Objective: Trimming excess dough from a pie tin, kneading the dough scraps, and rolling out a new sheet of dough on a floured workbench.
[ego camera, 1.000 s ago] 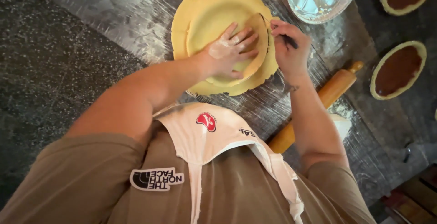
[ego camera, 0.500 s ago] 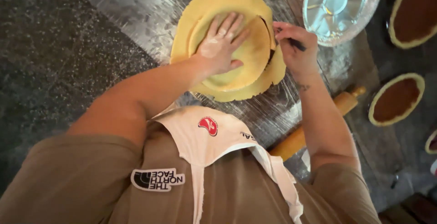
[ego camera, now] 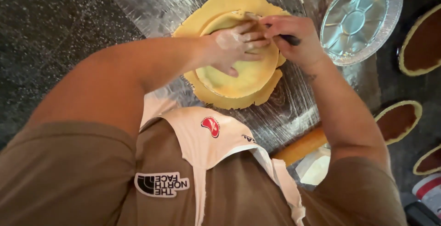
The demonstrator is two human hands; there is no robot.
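We're over a floured counter (ego camera: 138,5), looking down past a white apron (ego camera: 206,138). The dough (ego camera: 239,90), a round yellow sheet, lies straight ahead of us, draped over a pan (ego camera: 209,80) w/ its ragged edge hanging out all round. No long axis to it; it's a disc, so what counts is the rim.

Our left hand (ego camera: 236,47) rests flat on the dough, fingers spread, palm down, floury, gripping nothing, just pressing at the middle-far part of the disc. Our right hand (ego camera: 294,40) is closed round a dark tool (ego camera: 290,39), prob. a knife, though the working end is hidden, so we can't tell. It sits at the far-right rim, fingertips touching those of the left. Right hand is the nearer one to the overhang; left is inboard of it.

Beside the dough to the right: an empty foil pan (ego camera: 363,19), apart from it. Near our right elbow a rolling pin (ego camera: 301,147) lies aslant. Filled pies (ego camera: 397,120) w/ dark filling line the right edge.
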